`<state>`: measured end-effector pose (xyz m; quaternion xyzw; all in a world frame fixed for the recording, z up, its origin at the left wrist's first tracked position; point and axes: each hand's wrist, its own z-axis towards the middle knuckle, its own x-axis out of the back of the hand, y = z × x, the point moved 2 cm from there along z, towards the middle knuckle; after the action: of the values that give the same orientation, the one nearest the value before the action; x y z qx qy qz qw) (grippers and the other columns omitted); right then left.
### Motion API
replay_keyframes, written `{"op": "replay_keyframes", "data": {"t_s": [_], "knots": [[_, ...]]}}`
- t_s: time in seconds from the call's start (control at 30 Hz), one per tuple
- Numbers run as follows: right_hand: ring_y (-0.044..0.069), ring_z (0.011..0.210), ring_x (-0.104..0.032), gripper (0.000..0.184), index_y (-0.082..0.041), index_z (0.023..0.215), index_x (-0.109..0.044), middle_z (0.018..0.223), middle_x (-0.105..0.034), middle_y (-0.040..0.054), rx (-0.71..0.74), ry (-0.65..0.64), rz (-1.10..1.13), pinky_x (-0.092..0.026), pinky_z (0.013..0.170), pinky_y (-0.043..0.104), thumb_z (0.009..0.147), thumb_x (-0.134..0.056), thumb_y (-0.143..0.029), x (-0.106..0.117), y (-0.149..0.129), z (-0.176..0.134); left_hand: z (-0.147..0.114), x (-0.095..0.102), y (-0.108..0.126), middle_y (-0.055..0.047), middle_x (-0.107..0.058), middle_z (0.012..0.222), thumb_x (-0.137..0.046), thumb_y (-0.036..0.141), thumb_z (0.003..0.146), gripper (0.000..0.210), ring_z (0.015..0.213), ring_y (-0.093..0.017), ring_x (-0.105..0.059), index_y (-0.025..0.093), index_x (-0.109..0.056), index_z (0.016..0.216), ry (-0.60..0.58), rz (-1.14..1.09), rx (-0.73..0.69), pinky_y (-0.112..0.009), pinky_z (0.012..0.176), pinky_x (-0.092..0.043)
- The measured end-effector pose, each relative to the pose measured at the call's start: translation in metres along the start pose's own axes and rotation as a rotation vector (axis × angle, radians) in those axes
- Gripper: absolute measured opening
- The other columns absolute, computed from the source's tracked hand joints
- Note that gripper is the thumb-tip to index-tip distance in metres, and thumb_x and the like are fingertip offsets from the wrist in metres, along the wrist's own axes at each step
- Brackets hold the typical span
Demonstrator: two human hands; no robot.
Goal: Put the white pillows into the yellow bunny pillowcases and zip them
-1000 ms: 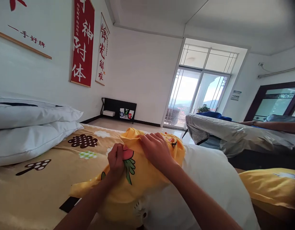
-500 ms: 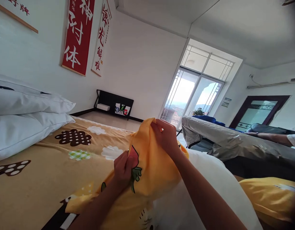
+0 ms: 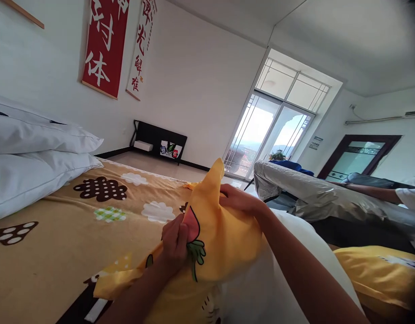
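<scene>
- Spreading across the near left: a bed (image 3: 59,243) under a tan blanket printed with brown dotted clouds, white clouds and a green check patch.
- Stacked at the far left on that bed: two white pillows (image 3: 35,157), one on top of the other.
- Lying at the near right, under the right forearm: a white pillow (image 3: 288,270), its far end tucked inside a yellow pillowcase (image 3: 220,234) with a cartoon print; case bunched and pulled up to a peak near the middle of the scene.
- Stretched at the far right: a silver-grey cover (image 3: 315,198) over furniture, another person's arm (image 3: 372,192) resting past it.
- Sitting at the near right edge: a second yellow-cased pillow (image 3: 379,274).
- Hanging on the far left wall: a red banner (image 3: 104,45) with white characters, a narrower white one just right of it.
- Pinching the pillowcase edge by the printed motif: left hand (image 3: 175,245), clenched on the cloth.
- Gripping the raised fold from the right: right hand (image 3: 241,202), fingers closed into the fabric.
</scene>
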<state>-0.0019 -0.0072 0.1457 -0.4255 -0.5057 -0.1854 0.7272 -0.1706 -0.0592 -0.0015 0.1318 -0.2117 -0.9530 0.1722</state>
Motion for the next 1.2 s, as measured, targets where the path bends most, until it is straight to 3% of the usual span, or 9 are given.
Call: {"op": "replay_keyframes", "data": {"t_s": [0.1,0.17,0.23,0.43,0.63,0.83,0.9,1.03,1.2], "knots": [[0.021,0.086,-0.063,0.034,-0.018,0.096,-0.066,0.093,-0.068,0.0019,0.003,-0.107,0.033,-0.050,0.070,0.028,0.077,-0.064,-0.046,0.001,0.002,-0.009,0.008,0.007,-0.006,0.002,-0.045,0.051,-0.035,0.037,0.099,0.046,0.047,-0.011,-0.042,0.018,-0.044,0.058,0.043,-0.004,0.018,-0.024,0.048,-0.033],[0.022,0.089,-0.063,0.035,-0.019,0.100,-0.066,0.097,-0.069,0.0025,0.051,-0.132,-0.011,-0.050,0.073,0.029,0.075,-0.067,-0.044,0.002,-0.002,-0.017,0.015,0.012,-0.013,0.003,-0.040,0.050,-0.036,0.039,0.099,0.046,0.046,-0.010,-0.037,0.019,-0.038,0.057,0.126,-0.007,0.079,-0.023,0.047,-0.029],[0.021,0.090,-0.063,0.028,-0.021,0.098,-0.067,0.099,-0.070,0.0027,0.122,-0.105,-0.107,-0.050,0.077,0.030,0.078,-0.066,-0.040,0.002,-0.007,-0.026,0.023,0.016,-0.017,0.004,-0.037,0.049,-0.036,0.039,0.098,0.046,0.045,-0.009,-0.034,0.019,-0.035,0.057,0.117,0.018,0.120,-0.023,0.046,-0.027],[0.020,0.079,-0.062,0.024,-0.021,0.089,-0.065,0.089,-0.070,0.0033,0.191,0.164,-0.224,-0.049,0.072,0.032,0.090,-0.049,-0.040,0.007,-0.013,-0.032,0.047,0.032,-0.010,0.004,-0.034,0.047,-0.045,0.033,0.091,0.044,0.045,-0.009,-0.031,0.018,-0.033,0.052,-0.184,0.339,-0.045,-0.025,0.050,-0.023],[0.021,0.078,-0.060,0.022,-0.019,0.081,-0.057,0.085,-0.068,0.0051,0.080,0.492,-0.245,-0.044,0.071,0.032,0.087,-0.046,-0.037,0.033,0.011,-0.017,0.054,0.040,0.000,0.003,-0.037,0.044,-0.039,0.042,0.092,0.047,0.045,-0.010,-0.031,0.019,-0.035,0.051,-0.399,0.426,0.107,-0.025,0.049,-0.021],[0.018,0.069,-0.053,0.032,-0.020,0.077,-0.053,0.074,-0.063,0.0014,0.041,0.489,-0.269,-0.040,0.067,0.030,0.091,-0.041,-0.046,0.015,0.014,-0.014,0.053,0.043,0.000,-0.001,-0.051,0.050,-0.038,0.051,0.092,0.052,0.049,-0.014,-0.045,0.019,-0.049,0.053,-0.899,0.304,0.280,-0.024,0.048,-0.029],[0.017,0.068,-0.051,0.034,-0.021,0.074,-0.052,0.073,-0.061,0.0012,0.067,0.475,-0.330,-0.039,0.069,0.031,0.093,-0.040,-0.046,-0.003,0.002,-0.016,0.062,0.057,-0.001,-0.003,-0.060,0.060,-0.042,0.052,0.091,0.046,0.056,-0.016,-0.053,0.019,-0.058,0.064,-0.863,0.254,0.306,-0.023,0.052,-0.038],[0.017,0.071,-0.050,0.034,-0.021,0.070,-0.046,0.074,-0.059,0.0025,0.212,0.489,-0.420,-0.036,0.073,0.031,0.096,-0.041,-0.043,-0.036,-0.030,-0.021,0.077,0.084,0.009,-0.010,-0.069,0.097,-0.050,0.055,0.085,0.044,0.081,-0.021,-0.065,0.018,-0.064,0.105,-0.471,0.119,0.285,-0.027,0.066,-0.050],[0.016,0.073,-0.052,0.029,-0.021,0.069,-0.047,0.075,-0.061,0.0019,0.312,0.427,-0.416,-0.035,0.078,0.031,0.094,-0.047,-0.035,-0.043,-0.053,-0.024,0.060,0.064,0.024,-0.004,-0.061,0.055,-0.067,0.053,0.071,0.039,0.050,-0.018,-0.056,0.015,-0.061,0.062,-0.622,0.253,0.559,-0.024,0.040,-0.038]]}}
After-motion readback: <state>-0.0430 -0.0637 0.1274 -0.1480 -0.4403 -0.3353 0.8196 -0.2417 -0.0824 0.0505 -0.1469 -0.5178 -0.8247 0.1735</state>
